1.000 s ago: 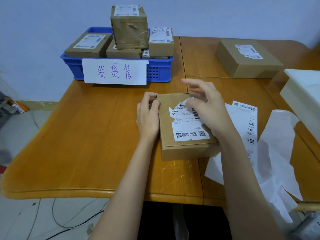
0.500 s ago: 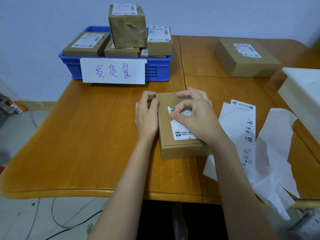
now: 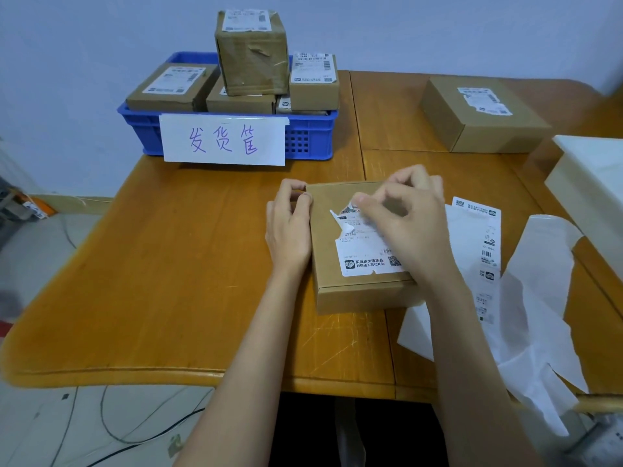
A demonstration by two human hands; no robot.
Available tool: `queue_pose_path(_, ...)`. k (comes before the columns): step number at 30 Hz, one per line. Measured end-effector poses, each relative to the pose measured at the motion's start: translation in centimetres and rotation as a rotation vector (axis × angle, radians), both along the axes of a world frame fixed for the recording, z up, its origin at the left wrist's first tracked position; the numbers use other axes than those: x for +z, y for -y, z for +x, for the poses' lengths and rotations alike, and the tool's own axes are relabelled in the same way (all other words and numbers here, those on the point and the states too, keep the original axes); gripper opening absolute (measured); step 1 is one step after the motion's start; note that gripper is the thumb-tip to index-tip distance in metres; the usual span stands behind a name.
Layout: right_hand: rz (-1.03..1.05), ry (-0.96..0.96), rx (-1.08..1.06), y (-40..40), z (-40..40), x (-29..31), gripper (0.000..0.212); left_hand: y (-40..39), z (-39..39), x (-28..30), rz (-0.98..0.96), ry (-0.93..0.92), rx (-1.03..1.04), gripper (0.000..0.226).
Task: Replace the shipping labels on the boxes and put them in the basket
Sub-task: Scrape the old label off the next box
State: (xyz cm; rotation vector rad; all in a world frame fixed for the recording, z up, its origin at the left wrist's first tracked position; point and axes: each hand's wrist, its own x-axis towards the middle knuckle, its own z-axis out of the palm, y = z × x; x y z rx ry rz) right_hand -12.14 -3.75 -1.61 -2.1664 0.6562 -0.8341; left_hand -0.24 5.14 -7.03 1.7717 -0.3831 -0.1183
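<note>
A brown cardboard box [image 3: 350, 296] lies flat on the wooden table [image 3: 168, 264] in front of me. Its white shipping label [image 3: 362, 256] is partly torn, with ragged curled edges at the top. My left hand [image 3: 290, 227] grips the box's left edge near the far corner. My right hand [image 3: 404, 224] lies over the label and pinches its torn upper edge between thumb and forefinger. The blue basket [image 3: 310, 136] stands at the back left with several labelled boxes stacked in it.
A strip of fresh labels [image 3: 485, 251] and loose white backing paper [image 3: 536, 298] lie right of the box. Another labelled box [image 3: 478, 116] sits at the back right. A white container [image 3: 593, 176] is at the right edge. A handwritten sign [image 3: 222, 139] hangs on the basket.
My right hand came down from an open hover onto the label and now pinches its torn top edge. The left hand has kept its hold on the box.
</note>
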Motion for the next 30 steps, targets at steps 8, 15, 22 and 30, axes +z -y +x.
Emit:
queue_pose_path(8, -0.143, -0.309, 0.034, -1.5, 0.9, -0.1, 0.037, -0.1, -0.1, 0.1, -0.016, 0.001, -0.005, 0.014)
queue_pose_path(15, -0.104, -0.304, 0.066, -1.2, 0.8, -0.5, 0.04, -0.1, 0.0, -0.1, 0.027, 0.005, -0.027, 0.014)
queue_pose_path(22, -0.049, -0.266, -0.001, -1.0, 0.5, -0.3, 0.04, 0.0, 0.1, -0.3, 0.036, -0.005, -0.025, 0.014)
queue_pose_path(30, -0.15, -0.3, -0.079, -1.0, 0.9, -0.1, 0.05, 0.0, 0.2, -0.3, 0.036, -0.005, -0.03, 0.013)
